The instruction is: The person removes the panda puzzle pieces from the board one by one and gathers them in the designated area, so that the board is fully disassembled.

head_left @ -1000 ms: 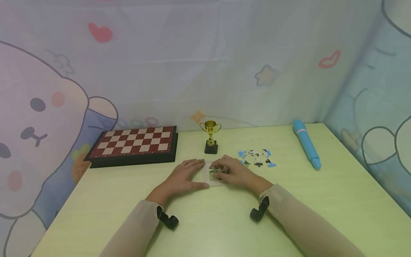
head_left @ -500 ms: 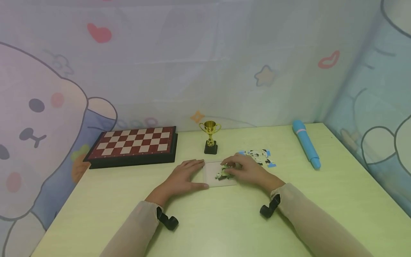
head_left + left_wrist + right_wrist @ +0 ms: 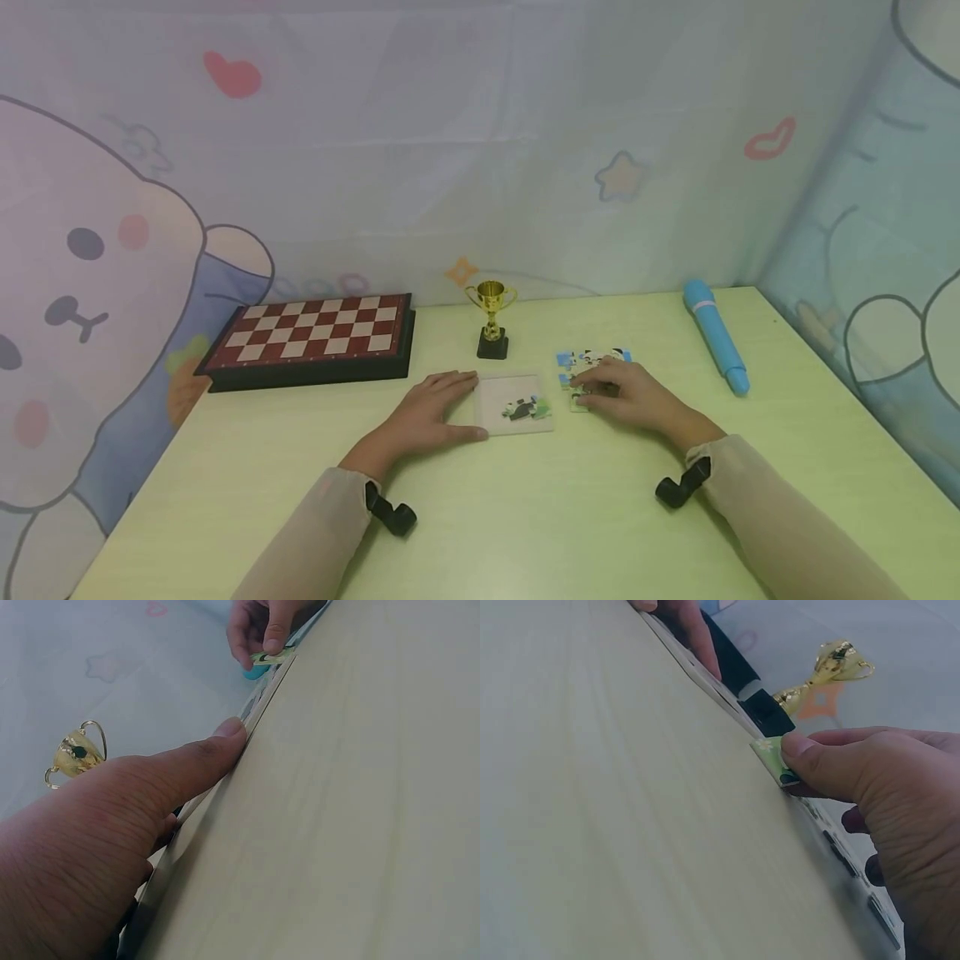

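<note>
A shallow white puzzle tray [image 3: 491, 396] lies mid-table in the head view, with joined puzzle pieces [image 3: 520, 408] in its lower right part. My left hand [image 3: 420, 425] rests at the tray's left side. Its fingers are straight, the fingertips by the far left corner and the thumb against the near edge. Right of the tray, my right hand [image 3: 633, 398] pinches a green puzzle piece [image 3: 767, 752] between thumb and fingers, just above the table. Behind that hand lie more loose pieces [image 3: 568, 361] with blue and panda prints, partly hidden by it.
A gold trophy cup [image 3: 492, 321] on a black base stands behind the tray. A red-and-white chessboard box [image 3: 315, 329] lies at the back left. Toward the right edge lies a blue stick-shaped thing [image 3: 717, 337] with a thicker end. A printed cloth hangs behind the table.
My right hand has moved right, from over the tray to beside the loose pieces, uncovering the tray and the pieces in it. My left hand has stayed in place.
</note>
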Demonstrator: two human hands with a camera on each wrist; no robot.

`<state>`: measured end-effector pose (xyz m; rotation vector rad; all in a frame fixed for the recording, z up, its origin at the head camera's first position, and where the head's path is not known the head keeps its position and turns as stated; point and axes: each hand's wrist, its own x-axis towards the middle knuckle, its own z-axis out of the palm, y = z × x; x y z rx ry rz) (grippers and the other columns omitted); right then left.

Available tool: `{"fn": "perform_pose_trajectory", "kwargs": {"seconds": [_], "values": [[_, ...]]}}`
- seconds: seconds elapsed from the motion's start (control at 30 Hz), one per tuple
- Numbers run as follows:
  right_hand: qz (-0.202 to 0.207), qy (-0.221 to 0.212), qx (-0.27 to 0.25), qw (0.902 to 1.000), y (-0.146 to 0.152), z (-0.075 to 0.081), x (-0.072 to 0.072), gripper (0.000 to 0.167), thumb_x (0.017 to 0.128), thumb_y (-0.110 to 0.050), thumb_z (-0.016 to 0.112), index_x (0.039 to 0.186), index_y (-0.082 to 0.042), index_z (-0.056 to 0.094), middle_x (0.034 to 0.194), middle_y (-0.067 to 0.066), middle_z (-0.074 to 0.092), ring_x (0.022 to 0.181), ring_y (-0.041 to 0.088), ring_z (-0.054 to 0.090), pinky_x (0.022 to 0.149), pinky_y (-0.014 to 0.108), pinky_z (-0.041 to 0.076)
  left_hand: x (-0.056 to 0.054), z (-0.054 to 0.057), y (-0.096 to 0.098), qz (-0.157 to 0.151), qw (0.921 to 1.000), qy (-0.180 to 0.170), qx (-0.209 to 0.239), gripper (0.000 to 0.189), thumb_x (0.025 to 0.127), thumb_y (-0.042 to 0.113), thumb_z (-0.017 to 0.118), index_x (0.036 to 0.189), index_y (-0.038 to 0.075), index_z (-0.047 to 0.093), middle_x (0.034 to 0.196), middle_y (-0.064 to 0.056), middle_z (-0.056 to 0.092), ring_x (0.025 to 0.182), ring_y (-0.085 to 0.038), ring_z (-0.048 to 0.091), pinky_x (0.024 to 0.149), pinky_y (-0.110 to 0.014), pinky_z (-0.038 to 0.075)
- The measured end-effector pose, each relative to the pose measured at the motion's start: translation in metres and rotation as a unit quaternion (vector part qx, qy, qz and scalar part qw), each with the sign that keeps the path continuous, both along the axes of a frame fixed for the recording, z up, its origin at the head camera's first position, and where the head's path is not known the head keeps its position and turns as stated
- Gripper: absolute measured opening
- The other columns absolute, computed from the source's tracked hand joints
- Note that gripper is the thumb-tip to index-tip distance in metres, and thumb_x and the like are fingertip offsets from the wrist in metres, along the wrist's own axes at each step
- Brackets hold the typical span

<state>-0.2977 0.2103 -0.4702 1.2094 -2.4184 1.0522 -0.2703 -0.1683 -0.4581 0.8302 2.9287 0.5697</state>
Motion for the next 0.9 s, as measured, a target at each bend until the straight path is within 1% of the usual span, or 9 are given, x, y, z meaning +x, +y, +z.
{"fn": "perform_pose_trajectory", "kwargs": {"seconds": [0.17,0.27,0.4,0.53,0.63,0.9], "values": [[0.02,0.031,0.022,0.9991,0.0031,0.0004,-0.0028,0.026,0.086,-0.019,0.082,0.111,-0.017,0.077,0.098,-0.013,0.068,0.083,0.009,0.049,0.071,0.027,0.041,0.0003,0.0001,0.0002,-0.003,1.0,-0.003,0.005,0.094,0.082,0.077,0.061,0.158,0.028,0.036,0.162,0.008,0.032,0.15,-0.022,0.024,0.118,-0.051,0.021],[0.04,0.048,0.031,0.9976,0.0015,0.0012,-0.0042,0.022,0.086,-0.019,0.082,0.107,-0.019,0.078,0.103,-0.012,0.07,0.092,0.01,0.052,0.078,0.03,0.042,0.0001,-0.0001,0.0003,-0.005,1.0,0.001,0.004,0.094,0.082,0.077,0.061,0.158,0.027,0.036,0.162,0.008,0.032,0.149,-0.022,0.025,0.118,-0.052,0.021],[0.051,0.044,0.032,0.9972,-0.0007,0.0024,-0.0045,0.018,0.086,-0.019,0.082,0.103,-0.02,0.077,0.104,-0.013,0.069,0.097,0.01,0.054,0.083,0.031,0.043,0.0003,0.0007,-0.0004,-0.004,1.0,0.003,0.005,0.094,0.082,0.076,0.061,0.158,0.027,0.037,0.162,0.008,0.033,0.149,-0.023,0.025,0.118,-0.052,0.021],[0.049,0.032,0.028,0.9979,-0.0009,0.0027,-0.004,0.019,0.086,-0.02,0.082,0.105,-0.019,0.077,0.103,-0.012,0.07,0.093,0.01,0.054,0.081,0.03,0.042,0.0008,0.0014,-0.0008,-0.002,1.0,0.0,0.005,0.094,0.082,0.077,0.061,0.158,0.027,0.037,0.162,0.007,0.033,0.149,-0.023,0.025,0.118,-0.052,0.021],[0.05,0.035,0.023,0.9979,-0.001,0.0022,-0.0038,0.02,0.085,-0.018,0.083,0.104,-0.018,0.076,0.102,-0.011,0.07,0.09,0.01,0.053,0.078,0.029,0.041,0.0011,0.0009,-0.001,-0.002,1.0,-0.004,0.004,0.095,0.081,0.078,0.06,0.158,0.027,0.036,0.162,0.007,0.032,0.149,-0.023,0.025,0.118,-0.052,0.021],[0.05,0.042,0.014,0.9977,-0.0008,0.0017,-0.0041,0.021,0.084,-0.015,0.083,0.103,-0.018,0.076,0.1,-0.01,0.071,0.084,0.012,0.051,0.073,0.027,0.039,0.0019,0.0014,-0.0003,-0.004,0.9999,0.006,0.007,0.093,0.082,0.076,0.061,0.157,0.026,0.039,0.161,0.005,0.034,0.149,-0.024,0.026,0.118,-0.054,0.022]]}}
